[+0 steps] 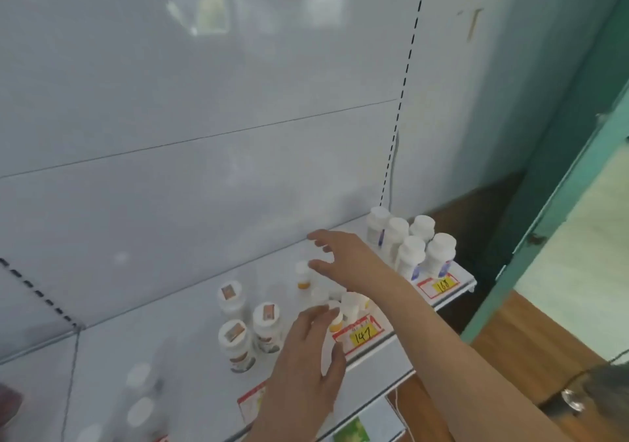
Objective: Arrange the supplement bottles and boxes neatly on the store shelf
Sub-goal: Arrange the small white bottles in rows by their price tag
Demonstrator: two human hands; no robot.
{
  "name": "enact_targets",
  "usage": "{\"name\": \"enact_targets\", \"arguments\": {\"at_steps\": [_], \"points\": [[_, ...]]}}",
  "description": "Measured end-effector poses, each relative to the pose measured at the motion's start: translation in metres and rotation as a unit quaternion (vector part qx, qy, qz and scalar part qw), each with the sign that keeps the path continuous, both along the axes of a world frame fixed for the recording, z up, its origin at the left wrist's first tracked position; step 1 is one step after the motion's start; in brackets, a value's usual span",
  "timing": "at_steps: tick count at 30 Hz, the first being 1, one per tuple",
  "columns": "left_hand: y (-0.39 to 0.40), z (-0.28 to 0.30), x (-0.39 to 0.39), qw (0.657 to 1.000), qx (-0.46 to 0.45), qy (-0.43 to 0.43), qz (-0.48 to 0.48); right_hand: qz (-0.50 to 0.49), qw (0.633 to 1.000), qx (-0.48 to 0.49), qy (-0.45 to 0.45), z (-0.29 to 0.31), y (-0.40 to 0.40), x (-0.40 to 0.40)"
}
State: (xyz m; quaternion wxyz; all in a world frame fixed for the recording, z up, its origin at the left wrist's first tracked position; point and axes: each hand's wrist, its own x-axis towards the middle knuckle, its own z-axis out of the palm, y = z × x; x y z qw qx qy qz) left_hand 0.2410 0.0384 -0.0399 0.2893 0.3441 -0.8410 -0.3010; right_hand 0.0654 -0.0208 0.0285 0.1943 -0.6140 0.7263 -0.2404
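A white store shelf (160, 346) carries groups of supplement bottles. My right hand (343, 254) reaches over the shelf with spread fingers, its thumb beside a small white bottle with an orange band (303, 275). My left hand (306, 360) hovers lower with relaxed fingers, its fingertips at the cap of another small orange-banded bottle (335, 317). More small bottles (352, 304) stand behind that one. Three bottles with picture lids (267, 322) are to the left. Several larger white bottles with purple labels (412, 247) stand at the shelf's right end.
Price tags marked 147 (362, 334) and 168 (442, 284) sit on the shelf's front rail. Blurred white bottles (139, 394) stand at the lower left. The shelf's white back panel (204, 118) rises behind. A green door frame (558, 183) and wooden floor (510, 332) lie to the right.
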Motion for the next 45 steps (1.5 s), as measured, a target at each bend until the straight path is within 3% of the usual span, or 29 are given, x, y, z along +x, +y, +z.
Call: {"name": "enact_targets", "arguments": {"at_steps": [4,10,12,13,15,16,18,21,28,34,41,45], "points": [[0.002,0.008,-0.014,0.997,0.034,0.02,0.061,0.116,0.988,0.095,0.031,-0.027,-0.037,-0.005],[0.005,0.018,-0.012,0.985,0.057,0.056,0.153,0.172,0.982,0.056,0.054,-0.038,-0.066,-0.016],[0.009,0.026,-0.009,0.964,0.11,0.126,0.205,0.168,0.986,0.003,-0.018,-0.02,-0.053,-0.024],[0.012,0.032,-0.007,0.949,0.147,0.156,0.23,0.166,0.98,-0.007,-0.105,-0.009,-0.04,-0.028],[0.015,0.048,-0.006,0.922,0.207,0.202,0.258,0.175,0.933,0.006,-0.313,0.012,-0.006,-0.031],[0.018,0.057,-0.007,0.909,0.23,0.226,0.262,0.188,0.908,0.011,-0.374,0.019,0.01,-0.031],[0.023,0.078,-0.01,0.892,0.252,0.273,0.257,0.227,0.882,0.01,-0.414,0.029,0.038,-0.026],[0.032,0.1,-0.015,0.89,0.227,0.305,0.251,0.247,0.867,-0.004,-0.434,0.034,0.058,-0.017],[0.049,0.108,-0.015,0.909,0.166,0.283,0.258,0.239,0.869,-0.031,-0.433,0.04,0.076,-0.01],[0.052,0.112,-0.02,0.865,0.248,0.355,0.252,0.222,0.873,-0.041,-0.432,0.043,0.084,-0.01],[0.054,0.105,-0.023,0.918,0.161,0.258,0.255,0.191,0.891,-0.042,-0.41,0.039,0.08,-0.009],[0.05,0.103,-0.025,0.904,0.177,0.292,0.257,0.175,0.875,-0.034,-0.45,0.037,0.079,-0.012]]}}
